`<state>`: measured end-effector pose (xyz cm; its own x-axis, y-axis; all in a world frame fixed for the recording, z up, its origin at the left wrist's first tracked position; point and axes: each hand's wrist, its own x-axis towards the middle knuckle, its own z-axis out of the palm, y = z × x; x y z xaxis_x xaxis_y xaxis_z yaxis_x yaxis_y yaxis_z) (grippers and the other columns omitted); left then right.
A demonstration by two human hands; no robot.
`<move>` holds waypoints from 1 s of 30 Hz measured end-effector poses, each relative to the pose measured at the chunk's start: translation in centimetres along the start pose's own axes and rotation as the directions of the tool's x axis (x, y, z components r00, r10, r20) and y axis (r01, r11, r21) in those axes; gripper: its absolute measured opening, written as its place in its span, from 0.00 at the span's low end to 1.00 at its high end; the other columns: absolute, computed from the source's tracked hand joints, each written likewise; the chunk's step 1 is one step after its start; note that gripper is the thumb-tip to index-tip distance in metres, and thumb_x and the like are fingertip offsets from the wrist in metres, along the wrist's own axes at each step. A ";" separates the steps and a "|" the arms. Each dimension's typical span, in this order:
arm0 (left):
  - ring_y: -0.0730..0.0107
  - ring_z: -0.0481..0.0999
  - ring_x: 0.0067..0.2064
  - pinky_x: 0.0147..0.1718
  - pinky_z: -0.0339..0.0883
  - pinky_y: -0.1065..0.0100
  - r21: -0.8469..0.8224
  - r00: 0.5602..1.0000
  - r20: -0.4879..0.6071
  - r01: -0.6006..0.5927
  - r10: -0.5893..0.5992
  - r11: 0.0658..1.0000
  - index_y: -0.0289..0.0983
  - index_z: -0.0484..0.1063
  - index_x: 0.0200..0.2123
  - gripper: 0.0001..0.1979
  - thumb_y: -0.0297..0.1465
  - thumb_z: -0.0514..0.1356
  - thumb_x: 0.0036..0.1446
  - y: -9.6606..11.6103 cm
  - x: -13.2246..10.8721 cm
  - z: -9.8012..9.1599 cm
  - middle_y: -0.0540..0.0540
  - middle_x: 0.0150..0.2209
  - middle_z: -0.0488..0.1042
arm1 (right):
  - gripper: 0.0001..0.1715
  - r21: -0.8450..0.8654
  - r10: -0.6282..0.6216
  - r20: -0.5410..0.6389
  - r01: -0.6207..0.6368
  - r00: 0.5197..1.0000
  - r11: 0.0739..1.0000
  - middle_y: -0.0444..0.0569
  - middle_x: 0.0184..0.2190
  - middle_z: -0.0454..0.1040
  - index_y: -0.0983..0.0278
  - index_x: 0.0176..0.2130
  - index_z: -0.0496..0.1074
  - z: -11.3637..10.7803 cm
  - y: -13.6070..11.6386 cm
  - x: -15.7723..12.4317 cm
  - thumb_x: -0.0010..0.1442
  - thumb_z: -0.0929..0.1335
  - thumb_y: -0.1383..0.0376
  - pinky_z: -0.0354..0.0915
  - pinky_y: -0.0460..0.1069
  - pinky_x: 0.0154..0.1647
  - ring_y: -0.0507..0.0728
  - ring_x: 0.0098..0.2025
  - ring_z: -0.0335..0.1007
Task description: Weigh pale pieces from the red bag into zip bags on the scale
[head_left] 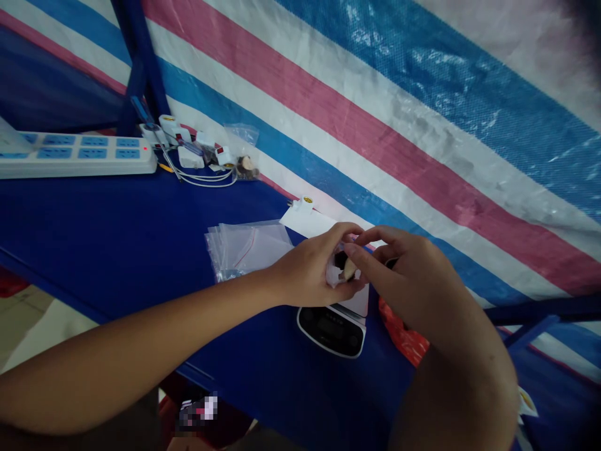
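Above a kitchen scale [332,332], my left hand [312,266] is wrapped round a small clear plastic bag [332,274]. A pale, flat piece [350,268] and something dark show at the bag's mouth; their kind I cannot make out. My right hand [399,263] is bent over the same opening, thumb and fingers curled close to the pale piece. Under its curled fingers a small dark thing is partly visible. The scale has a black front panel and a light top, mostly covered by my hands.
Flat zip bags [256,245] lie left of my hands, with white paper [307,222] and a white socket adapter [305,203] behind. A red plastic bag [404,335] is at the right. Farther left are a power strip [84,164], cables and a filled bag [246,168]. Striped sheeting [375,125] walls the back.
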<state>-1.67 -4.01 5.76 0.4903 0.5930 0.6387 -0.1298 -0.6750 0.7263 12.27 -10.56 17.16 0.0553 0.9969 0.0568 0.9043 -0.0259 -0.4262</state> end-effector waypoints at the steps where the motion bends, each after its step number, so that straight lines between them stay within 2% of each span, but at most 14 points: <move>1: 0.61 0.79 0.47 0.44 0.70 0.62 0.002 1.000 -0.004 -0.002 0.002 1.000 0.42 0.57 0.59 0.32 0.33 0.66 0.53 0.0 0.0 0.0 0.42 0.51 0.76 | 0.16 0.000 -0.010 -0.018 0.010 1.000 1.000 0.42 0.21 0.74 0.61 0.40 0.77 0.0 0.0 0.0 0.64 0.68 0.52 0.53 0.46 0.19 0.51 0.18 0.64; 7: 0.61 0.79 0.48 0.44 0.71 0.62 -0.061 1.000 0.000 -0.021 0.021 0.998 0.42 0.57 0.59 0.33 0.30 0.66 0.52 -0.2 0.1 0.0 0.42 0.50 0.75 | 0.09 -0.019 -0.104 0.004 0.104 0.995 0.994 0.43 0.28 0.78 0.59 0.40 0.79 0.6 -0.2 0.3 0.62 0.69 0.60 0.60 0.46 0.25 0.52 0.26 0.72; 11: 0.58 0.78 0.51 0.46 0.71 0.60 -0.090 1.000 -0.007 -0.029 0.029 0.995 0.42 0.57 0.59 0.34 0.29 0.66 0.51 -0.3 0.2 0.1 0.41 0.52 0.75 | 0.10 -0.030 -0.155 0.014 0.155 0.988 0.987 0.44 0.31 0.80 0.58 0.41 0.80 0.7 -0.1 0.4 0.63 0.68 0.62 0.63 0.46 0.29 0.53 0.30 0.75; 17: 0.59 0.76 0.52 0.53 0.70 0.56 -0.153 1.000 -0.023 0.017 -0.021 0.988 0.42 0.58 0.60 0.34 0.31 0.68 0.52 -0.2 0.4 -0.2 0.42 0.50 0.74 | 0.12 -0.025 -0.187 0.058 0.189 0.981 0.982 0.44 0.29 0.79 0.59 0.41 0.79 -0.5 0.2 0.1 0.66 0.67 0.57 0.62 0.45 0.26 0.52 0.25 0.71; 22: 0.61 0.75 0.50 0.48 0.71 0.58 -0.226 1.000 0.030 0.005 0.002 0.974 0.43 0.58 0.59 0.34 0.30 0.68 0.52 -0.3 0.5 -0.4 0.42 0.50 0.73 | 0.14 -0.025 -0.113 -0.057 0.112 0.992 0.993 0.44 0.24 0.75 0.60 0.37 0.77 -0.3 -0.2 0.1 0.66 0.66 0.55 0.60 0.46 0.25 0.52 0.24 0.69; 26: 0.61 0.75 0.49 0.49 0.71 0.57 -0.299 0.998 0.049 0.052 -0.039 0.953 0.43 0.59 0.59 0.31 0.30 0.67 0.54 -0.4 0.5 -0.5 0.43 0.48 0.74 | 0.12 -0.014 -0.133 -0.070 0.132 0.989 0.991 0.44 0.25 0.75 0.60 0.36 0.77 -0.1 -0.2 0.2 0.66 0.66 0.57 0.60 0.46 0.25 0.52 0.24 0.68; 28: 0.63 0.75 0.47 0.49 0.71 0.58 -0.335 0.995 0.055 0.097 -0.083 0.937 0.43 0.60 0.58 0.30 0.30 0.66 0.54 -0.3 0.6 -0.8 0.43 0.49 0.73 | 0.12 -0.013 -0.156 -0.056 0.156 0.986 0.988 0.44 0.27 0.76 0.60 0.39 0.78 -0.3 0.0 0.0 0.66 0.65 0.61 0.60 0.46 0.26 0.52 0.25 0.69; 30: 0.65 0.75 0.46 0.49 0.71 0.58 -0.368 0.991 0.059 0.136 -0.123 0.920 0.44 0.60 0.58 0.30 0.30 0.66 0.54 -0.2 0.7 -1.2 0.43 0.49 0.73 | 0.15 -0.018 -0.181 -0.031 0.181 0.983 0.983 0.44 0.28 0.76 0.58 0.45 0.78 -0.7 0.3 -0.3 0.65 0.63 0.65 0.61 0.46 0.27 0.53 0.27 0.70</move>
<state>-2.32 -2.91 6.41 0.5526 0.6442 0.5288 -0.3702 -0.3786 0.8483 12.82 -10.95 17.61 -0.0966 0.9823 0.1606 0.9070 0.1534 -0.3922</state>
